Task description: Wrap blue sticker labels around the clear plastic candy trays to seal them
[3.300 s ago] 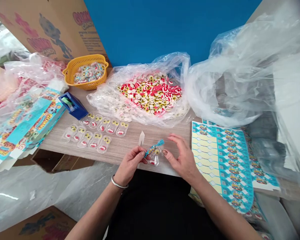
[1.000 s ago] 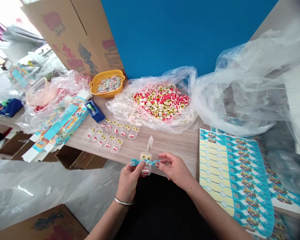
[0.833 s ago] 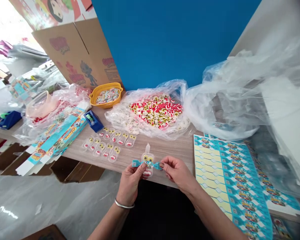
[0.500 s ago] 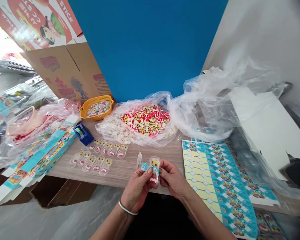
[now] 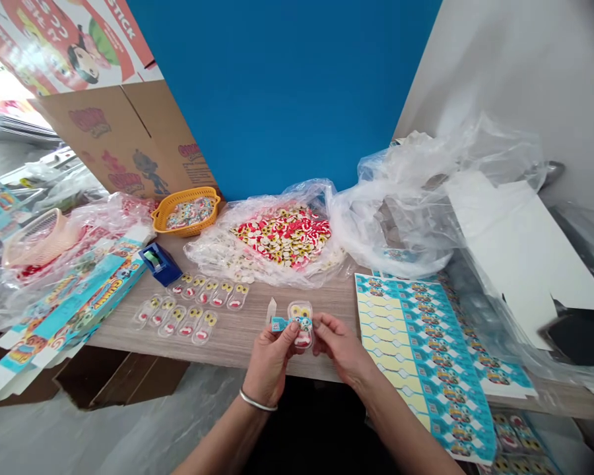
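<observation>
Between my hands is a small clear plastic candy pack with yellow eye-shaped gummies at the top and a red-and-white mouth-shaped one below. A blue printed sticker label lies across its middle, one end sticking out to the left. My left hand, with a bangle at the wrist, grips the pack, thumb pressed on the label. At the pack's right edge, the thumb and fingers of my right hand pinch closed on it. Several filled packs lie in two rows at the left.
An open bag of gummies sits mid-table, with a yellow basket and blue tape dispenser to its left. Label sheets lie at the right under crumpled plastic. Flat printed cartons and a cardboard box stand left.
The candy pack now faces me more squarely and upright, and the label lies flatter across it. My right fingers have shifted along its right edge. The whole view has moved slightly.
</observation>
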The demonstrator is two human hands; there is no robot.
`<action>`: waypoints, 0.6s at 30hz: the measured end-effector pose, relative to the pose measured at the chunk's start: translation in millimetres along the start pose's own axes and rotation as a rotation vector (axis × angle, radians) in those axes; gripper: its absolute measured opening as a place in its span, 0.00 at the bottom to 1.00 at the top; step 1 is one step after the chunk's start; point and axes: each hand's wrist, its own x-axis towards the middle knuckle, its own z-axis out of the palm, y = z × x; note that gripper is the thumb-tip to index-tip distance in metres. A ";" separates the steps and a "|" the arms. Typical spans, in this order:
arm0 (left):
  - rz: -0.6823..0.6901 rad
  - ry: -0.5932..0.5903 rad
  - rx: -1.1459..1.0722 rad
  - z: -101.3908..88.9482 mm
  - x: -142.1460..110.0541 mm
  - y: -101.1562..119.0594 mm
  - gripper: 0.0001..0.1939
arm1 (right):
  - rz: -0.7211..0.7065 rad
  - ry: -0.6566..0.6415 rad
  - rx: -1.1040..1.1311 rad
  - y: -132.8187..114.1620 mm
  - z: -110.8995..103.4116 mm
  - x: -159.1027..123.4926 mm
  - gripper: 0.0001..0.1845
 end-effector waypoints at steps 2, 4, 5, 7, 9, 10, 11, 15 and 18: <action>0.049 0.050 0.065 -0.8 3.2 -3.7 0.18 | -0.082 0.070 -0.066 -1.4 -0.5 -3.9 0.19; 0.080 0.044 0.138 -1.0 4.3 -7.2 0.18 | -0.151 0.078 -0.148 -3.5 0.2 -7.5 0.18; 0.084 0.028 0.164 -1.1 4.1 -8.5 0.17 | -0.174 0.077 -0.187 -4.8 0.7 -9.0 0.18; 0.080 0.003 0.171 -1.8 3.3 -9.3 0.17 | -0.195 0.095 -0.237 -7.8 0.9 -11.2 0.18; 0.090 -0.001 0.134 -4.0 2.9 -7.9 0.16 | -0.182 0.115 -0.252 -10.7 -0.4 -13.1 0.19; 0.100 0.001 0.108 -5.5 3.0 -6.8 0.15 | -0.169 0.115 -0.246 -11.9 -1.5 -14.1 0.19; 0.107 0.003 0.079 -7.2 3.3 -5.6 0.14 | -0.155 0.112 -0.232 -12.7 -2.7 -15.2 0.19; 0.001 -0.071 -0.066 -10.5 3.9 -4.7 0.12 | -0.106 0.072 -0.134 -10.4 -5.2 -19.0 0.17; -0.123 -0.134 -0.150 -6.7 2.6 -7.5 0.13 | -0.093 0.035 -0.100 -4.1 -3.8 -19.0 0.17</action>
